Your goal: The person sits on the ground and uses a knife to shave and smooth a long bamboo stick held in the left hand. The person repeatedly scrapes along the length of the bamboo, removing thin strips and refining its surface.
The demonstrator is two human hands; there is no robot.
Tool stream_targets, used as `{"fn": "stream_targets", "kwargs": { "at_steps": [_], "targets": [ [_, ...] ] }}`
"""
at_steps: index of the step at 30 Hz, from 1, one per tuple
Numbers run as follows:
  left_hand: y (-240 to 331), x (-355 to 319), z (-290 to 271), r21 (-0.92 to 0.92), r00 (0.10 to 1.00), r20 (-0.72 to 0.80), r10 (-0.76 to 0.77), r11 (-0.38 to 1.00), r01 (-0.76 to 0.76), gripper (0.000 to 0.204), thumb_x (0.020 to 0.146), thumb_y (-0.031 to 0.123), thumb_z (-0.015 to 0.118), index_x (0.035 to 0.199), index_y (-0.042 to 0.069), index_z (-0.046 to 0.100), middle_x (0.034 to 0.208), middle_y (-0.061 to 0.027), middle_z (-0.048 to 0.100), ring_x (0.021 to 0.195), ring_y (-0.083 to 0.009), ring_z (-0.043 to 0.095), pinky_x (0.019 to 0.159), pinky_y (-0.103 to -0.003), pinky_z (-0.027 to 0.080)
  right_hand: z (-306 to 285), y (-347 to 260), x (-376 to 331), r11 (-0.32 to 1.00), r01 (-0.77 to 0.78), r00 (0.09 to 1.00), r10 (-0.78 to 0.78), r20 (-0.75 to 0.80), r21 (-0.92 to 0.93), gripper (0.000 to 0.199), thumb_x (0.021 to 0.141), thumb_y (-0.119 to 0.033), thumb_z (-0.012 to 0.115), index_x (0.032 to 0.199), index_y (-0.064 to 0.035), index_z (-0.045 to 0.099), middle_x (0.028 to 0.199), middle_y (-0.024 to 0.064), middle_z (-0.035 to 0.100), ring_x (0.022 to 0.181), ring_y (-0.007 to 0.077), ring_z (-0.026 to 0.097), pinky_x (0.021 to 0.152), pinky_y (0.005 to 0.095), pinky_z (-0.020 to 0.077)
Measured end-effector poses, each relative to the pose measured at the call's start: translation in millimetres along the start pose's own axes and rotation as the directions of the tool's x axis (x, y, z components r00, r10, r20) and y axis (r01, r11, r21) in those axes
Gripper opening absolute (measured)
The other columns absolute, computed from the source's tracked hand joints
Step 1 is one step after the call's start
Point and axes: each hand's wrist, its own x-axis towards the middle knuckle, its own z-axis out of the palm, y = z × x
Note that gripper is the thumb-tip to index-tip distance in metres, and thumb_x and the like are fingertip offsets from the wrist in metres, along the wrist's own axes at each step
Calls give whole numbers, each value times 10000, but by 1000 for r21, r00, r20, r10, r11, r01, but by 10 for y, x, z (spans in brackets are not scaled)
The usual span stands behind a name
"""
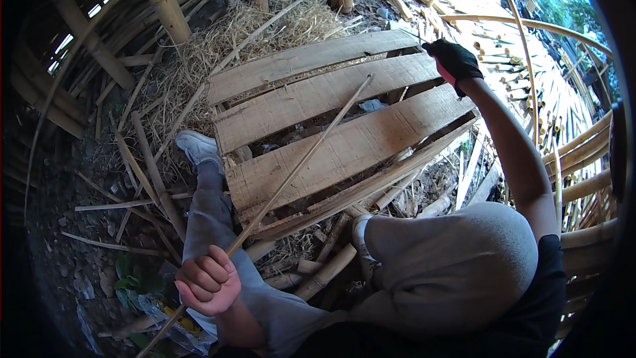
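Two hands in view, both mine. Left hand (209, 286), bare, lowest in frame: fingers curled tight into a fist around one thin bamboo strip (298, 166). Strip is pale tan, narrow, straight, runs from below my fist up and to the right; its far tip ends over the second plank of the pallet (344, 149).

Both legs in grey trousers: right knee (457, 258) bent up close, left leg stretched out, one white shoe (197, 146) at the pallet's left edge.

One pallet, four broad top planks, rough sawn pale wood, gaps between them with litter showing through. Lowest plank edge is splintered. Pallet lies tilted on loose bamboo offcuts.

Right hand (454, 61), one black glove, arm fully extended to the pallet's far right corner. Fingers wrapped shut around a pinkish-red handle (445, 73); a thin dark blade tip sticks out to the left of the glove. Can't tell what tool it is.

Ground: dark bare soil, scattered bamboo slivers, a few green leaves near my left hand. One mat of dry straw (218, 46) behind the pallet's left end.

Surround: thick round bamboo poles (165, 6) standing at the back, at least five; split bamboo bent in curves all round. Right side has rows of cut bamboo stubs (510, 66) in sunlight. Outdoors, greenery at far top right.
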Motion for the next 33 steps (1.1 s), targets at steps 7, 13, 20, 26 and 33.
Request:
{"fn": "stream_targets", "kwargs": {
  "at_steps": [7,13,20,26,33],
  "targets": [
    [34,-126,2,79,996,-80,35,996,-29,630,1115,333,267,508,173,213,471,42,243,462,-123,245,619,-315,352,-343,-1708,-975,783,564,793,-602,91,262,317,1030,-405,508,1114,-162,694,945,99,717,883,319,709,775,426,558],
    [-235,-250,197,153,998,-27,55,987,-50,585,1126,361,196,568,188,214,554,53,226,538,-117,241,712,-316,348,-391,-2258,-1666,401,874,438,-895,-83,275,295,963,-415,623,1133,-199,732,871,94,709,823,250,718,645,411,567],
    [-230,-251,357,137,999,37,10,990,-15,606,1126,350,222,543,183,219,537,47,242,533,-117,258,712,-326,356,-248,-2065,-1581,516,817,568,-797,-206,259,271,901,-445,693,847,-180,681,660,47,641,571,262,654,506,398,493],
    [-184,-220,430,157,997,42,63,985,-69,622,1123,344,253,524,177,235,485,46,273,483,-115,274,666,-319,368,-92,-1689,-921,739,671,740,-660,132,-63,316,1039,-408,477,1082,-246,744,848,29,721,756,239,723,638,404,566],
    [-187,-302,376,237,984,172,42,968,-83,667,1116,363,296,479,170,247,453,39,304,448,-111,330,634,-333,404,-112,-1713,-1128,525,807,562,-824,-79,271,292,988,-441,557,1007,-222,749,768,71,694,710,289,706,646,420,558]
  ]
}}
